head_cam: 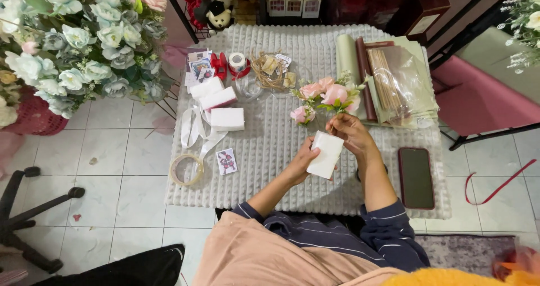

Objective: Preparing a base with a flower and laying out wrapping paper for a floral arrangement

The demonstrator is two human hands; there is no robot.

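The big flower bunch [73, 44] is cut off at the left edge. The small cards [199, 66] are too tiny to tell.

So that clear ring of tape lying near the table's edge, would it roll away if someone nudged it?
Probably not: the tape ring lies flat on its side on a bumpy knitted cloth, so it would likely just slide a little. It looks thin and hollow, so likely light. Stood on edge, it could roll.

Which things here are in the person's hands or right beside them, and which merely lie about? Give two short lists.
In hand: white foam block, held by left hand and right hand; pink flowers just beyond.

Lying about: phone, tape ring, small card, spare white blocks, wrapping sheets.
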